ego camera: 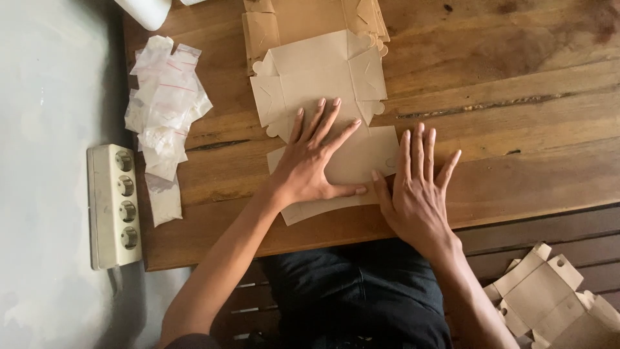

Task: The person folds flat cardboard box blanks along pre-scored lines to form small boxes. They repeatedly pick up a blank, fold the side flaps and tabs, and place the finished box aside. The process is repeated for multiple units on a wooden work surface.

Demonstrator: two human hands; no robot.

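Note:
A flat brown cardboard box blank (pixel 326 71) lies unfolded on the wooden table (pixel 516 97). My left hand (pixel 316 158) rests flat on the blank's near part with fingers spread. My right hand (pixel 416 187) lies flat beside it at the blank's right edge, fingers apart, thumb touching the cardboard near my left thumb. Neither hand grips anything.
More flat cardboard blanks (pixel 310 16) are stacked at the table's far edge. A pile of small clear zip bags (pixel 165 110) lies at the left. A white power strip (pixel 115 205) sits on the floor left of the table. Folded cardboard boxes (pixel 549 300) lie at lower right on slats.

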